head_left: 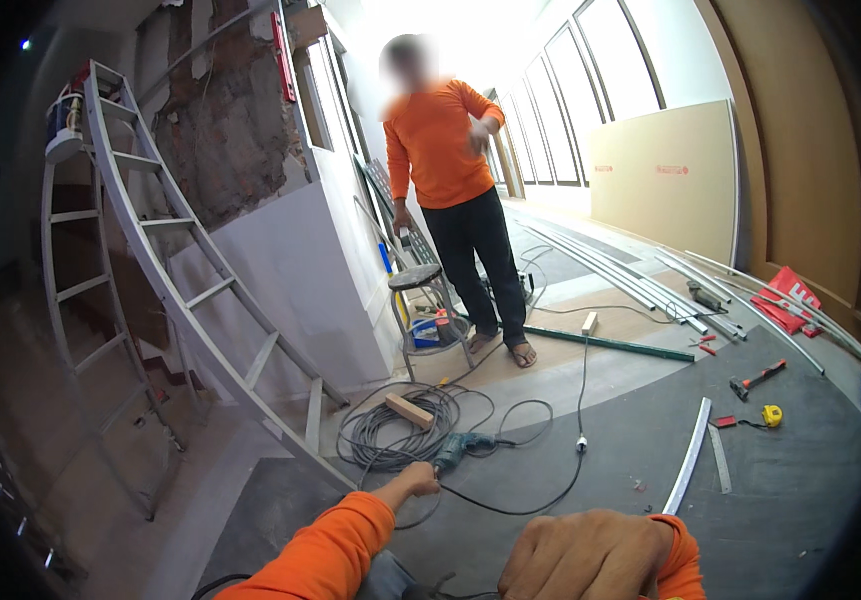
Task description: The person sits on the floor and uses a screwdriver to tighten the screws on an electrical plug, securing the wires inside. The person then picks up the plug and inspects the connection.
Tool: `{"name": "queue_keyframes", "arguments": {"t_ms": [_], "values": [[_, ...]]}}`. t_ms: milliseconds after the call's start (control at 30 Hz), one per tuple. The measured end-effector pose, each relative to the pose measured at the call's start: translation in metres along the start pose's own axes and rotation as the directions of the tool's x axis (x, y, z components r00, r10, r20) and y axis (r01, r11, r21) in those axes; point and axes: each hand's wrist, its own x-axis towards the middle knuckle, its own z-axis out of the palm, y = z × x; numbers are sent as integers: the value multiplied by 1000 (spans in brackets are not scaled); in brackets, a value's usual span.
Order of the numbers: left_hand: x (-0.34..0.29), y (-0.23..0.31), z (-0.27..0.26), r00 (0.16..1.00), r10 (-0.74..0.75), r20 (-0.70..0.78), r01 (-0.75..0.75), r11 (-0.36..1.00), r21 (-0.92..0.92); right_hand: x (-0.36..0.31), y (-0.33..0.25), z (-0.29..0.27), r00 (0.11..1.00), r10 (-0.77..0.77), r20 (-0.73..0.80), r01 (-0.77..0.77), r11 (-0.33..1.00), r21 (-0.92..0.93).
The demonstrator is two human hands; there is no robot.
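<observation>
My left hand point(416, 480) reaches down to the floor, its fingers closed around the front end of a teal corded power drill point(462, 450). A coil of dark cable point(390, 440) lies just beyond, with a small wood block point(409, 411) on top. My right hand point(590, 555) is close at the lower edge, knuckles up and fingers curled down; whatever they hold, if anything, is hidden. A shiny metal strip point(690, 455) runs out from behind the right wrist across the grey floor.
An aluminium stepladder point(215, 290) stands at left. Ahead, a person in orange point(445, 145) stands by a round stool point(416, 277). Metal profiles point(610, 270), a hammer point(758, 380), a yellow tape measure point(771, 415) and a steel ruler point(719, 460) lie rightward. A large board point(665, 180) leans behind.
</observation>
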Motion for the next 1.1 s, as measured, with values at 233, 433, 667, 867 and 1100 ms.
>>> {"name": "queue_keyframes", "arguments": {"t_ms": [233,433,667,867,1100], "values": [[-18,12,-12,999,-53,0,52,993,105,-4,-6,1,998,-66,26,65,997,34],[-10,18,-8,996,-57,-65,67,985,161,-5,-10,-2,991,-127,35,126,992,24],[6,-3,0,995,47,-85,-32,984,173,-6,-15,-1,998,-70,-10,70,996,47],[-2,9,-4,999,3,-43,3,988,152,-5,-12,0,996,-52,-72,58,994,90],[-3,6,-2,1000,6,-11,-5,991,134,-7,-8,-1,996,-46,-70,53,994,95]]}}
